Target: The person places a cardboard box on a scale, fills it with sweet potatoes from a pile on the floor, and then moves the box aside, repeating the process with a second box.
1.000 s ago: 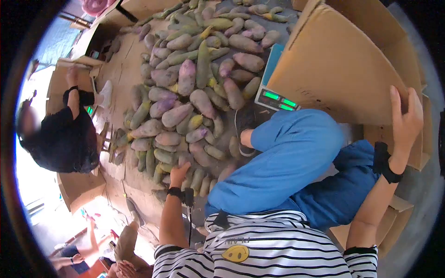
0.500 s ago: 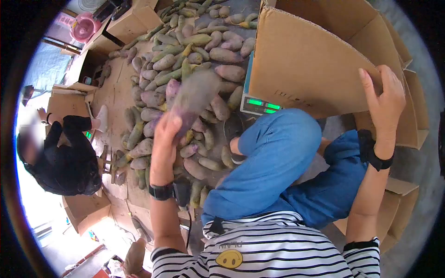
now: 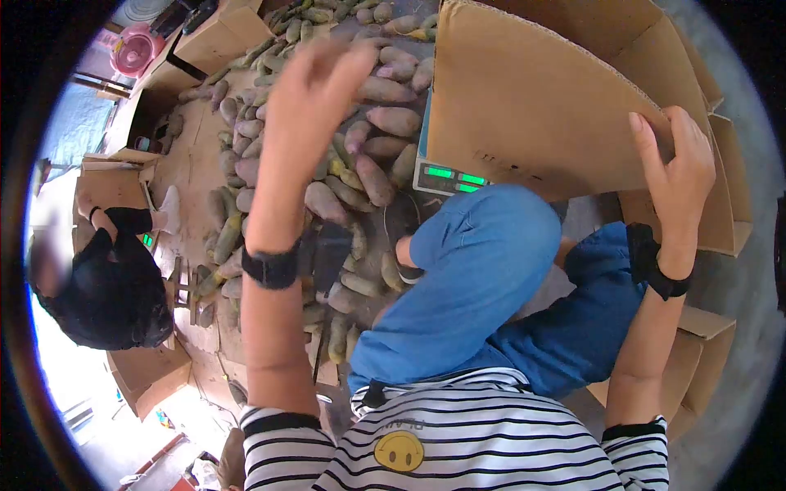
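Observation:
My left hand [image 3: 323,82], blurred by motion, is raised above a floor pile of long, dusty purple and green root vegetables [image 3: 377,180]. Its thumb and fingers look apart, and I see nothing between them. At the right, my right hand [image 3: 679,155] grips the upper edge of a large open cardboard box [image 3: 532,114], thumb on one side of the wall and fingers over the other. The box stands by a digital scale [image 3: 434,177] with green lit displays, which it partly covers. From this angle the inside bottom of the box is hidden.
Another person in dark clothes [image 3: 115,286] sits at the left beside cardboard boxes [image 3: 151,372]. A pink basin [image 3: 137,51] stands at the far left. My bent knee [image 3: 524,221] is close to the scale. More open boxes [image 3: 696,360] are at the right.
My left hand has moved up and away over the pile; the root vegetable it gripped no longer shows in it. My right hand keeps its hold on the box. The view has shifted slightly.

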Available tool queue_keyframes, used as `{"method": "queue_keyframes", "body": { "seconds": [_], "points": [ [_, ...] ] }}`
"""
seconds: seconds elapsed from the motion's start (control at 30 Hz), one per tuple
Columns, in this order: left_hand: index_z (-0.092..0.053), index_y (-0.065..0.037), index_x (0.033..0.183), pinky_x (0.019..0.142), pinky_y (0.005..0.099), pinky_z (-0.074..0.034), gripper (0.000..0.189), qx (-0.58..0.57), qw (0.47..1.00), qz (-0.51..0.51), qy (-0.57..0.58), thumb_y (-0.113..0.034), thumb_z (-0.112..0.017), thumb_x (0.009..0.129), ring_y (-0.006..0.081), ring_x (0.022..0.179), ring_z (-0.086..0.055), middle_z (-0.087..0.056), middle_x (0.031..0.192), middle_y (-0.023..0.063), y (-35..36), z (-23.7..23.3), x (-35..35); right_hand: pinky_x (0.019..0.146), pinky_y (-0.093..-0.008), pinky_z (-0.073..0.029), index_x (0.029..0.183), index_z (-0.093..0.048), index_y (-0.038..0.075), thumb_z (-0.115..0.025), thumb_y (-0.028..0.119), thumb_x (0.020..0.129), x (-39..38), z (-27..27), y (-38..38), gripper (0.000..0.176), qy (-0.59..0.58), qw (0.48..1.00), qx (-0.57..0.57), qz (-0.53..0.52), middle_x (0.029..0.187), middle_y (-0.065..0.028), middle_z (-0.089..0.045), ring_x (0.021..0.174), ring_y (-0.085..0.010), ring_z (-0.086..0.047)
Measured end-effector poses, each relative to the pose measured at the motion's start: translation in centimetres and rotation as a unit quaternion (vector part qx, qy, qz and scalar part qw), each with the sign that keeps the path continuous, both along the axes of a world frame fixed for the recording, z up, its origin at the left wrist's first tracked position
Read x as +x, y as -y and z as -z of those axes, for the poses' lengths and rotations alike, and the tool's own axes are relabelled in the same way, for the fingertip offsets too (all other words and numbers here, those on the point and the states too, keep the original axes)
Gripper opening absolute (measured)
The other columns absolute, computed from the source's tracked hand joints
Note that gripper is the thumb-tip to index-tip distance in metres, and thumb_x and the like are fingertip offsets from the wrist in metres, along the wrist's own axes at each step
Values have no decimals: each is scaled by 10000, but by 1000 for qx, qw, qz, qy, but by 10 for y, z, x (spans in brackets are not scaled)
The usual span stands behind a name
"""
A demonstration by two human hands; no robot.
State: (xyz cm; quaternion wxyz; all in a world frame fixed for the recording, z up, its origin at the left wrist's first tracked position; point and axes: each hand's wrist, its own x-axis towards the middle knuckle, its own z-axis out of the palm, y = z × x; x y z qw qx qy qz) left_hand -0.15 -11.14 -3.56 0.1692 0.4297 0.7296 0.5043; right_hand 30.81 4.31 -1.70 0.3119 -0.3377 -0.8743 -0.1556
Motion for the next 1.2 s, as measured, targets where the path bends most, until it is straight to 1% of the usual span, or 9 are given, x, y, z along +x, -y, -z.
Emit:
{"method": "queue_keyframes", "body": {
  "seconds": [0.07,0.17,0.27,0.33,0.53,0.6,0.93,1.13,1.2],
  "points": [
    [-594,15,1092,766,314,-482,427,-82,996,-9,-45,-320,-653,834,177,866,-603,-647,953,103,47,84,-29,658,-394,-450,877,-591,40,-689,336,806,1,1,0,319,1,1000,-1,4,816,-132,-612,766,-328,-585],
    [-557,27,1088,796,359,-477,413,-287,957,10,40,-268,-662,818,286,903,-610,-616,993,170,132,166,-18,657,-397,-449,872,-590,41,-687,335,807,-3,3,-1,317,-9,1000,23,-3,806,-136,-608,764,-330,-585],
    [-554,46,1022,768,388,-473,434,-315,946,23,67,-298,-680,790,311,850,-604,-621,939,191,218,250,0,662,-404,-449,873,-592,44,-689,331,803,-4,4,-2,310,-13,999,30,-3,803,-133,-609,765,-329,-586],
    [-558,43,1022,768,381,-475,448,-463,877,43,119,-324,-674,793,281,851,-612,-628,933,194,231,238,13,668,-408,-451,879,-595,47,-690,326,799,-1,4,-3,305,0,1000,20,21,806,-128,-612,767,-327,-589],
    [-572,31,1070,702,302,-484,393,-445,877,42,179,-262,-654,822,175,811,-618,-646,904,131,248,265,3,731,-387,-465,924,-622,62,-680,296,805,0,1,-12,269,-137,978,114,-105,870,-115,-636,834,-307,-604],
    [-573,30,1100,713,291,-483,359,-379,901,20,210,-202,-635,833,163,820,-614,-655,906,110,241,256,1,905,-399,-428,1057,-577,17,-646,116,781,3,-10,0,302,-186,974,87,-95,1130,-195,-546,1045,-347,-541],
    [-536,0,1213,877,339,-458,433,-376,914,103,111,-160,-605,817,246,1018,-607,-642,1128,149,223,241,6,860,-396,-452,972,-598,10,-641,92,765,14,-12,-1,227,-220,961,99,-138,1063,-182,-575,988,-340,-562],
    [-544,-2,1202,775,305,-482,421,-418,896,75,128,-172,-612,823,174,877,-615,-660,978,108,209,214,12,835,-402,-457,961,-598,10,-644,104,763,17,-5,-6,224,-213,961,107,-140,1013,-172,-583,934,-339,-575],
    [-548,0,1187,733,298,-483,412,-386,912,82,111,-191,-616,828,158,836,-608,-654,942,97,227,253,-6,836,-410,-456,963,-595,10,-640,98,764,18,-7,-2,222,-204,965,93,-138,1016,-171,-577,939,-340,-569]
  ]
}}
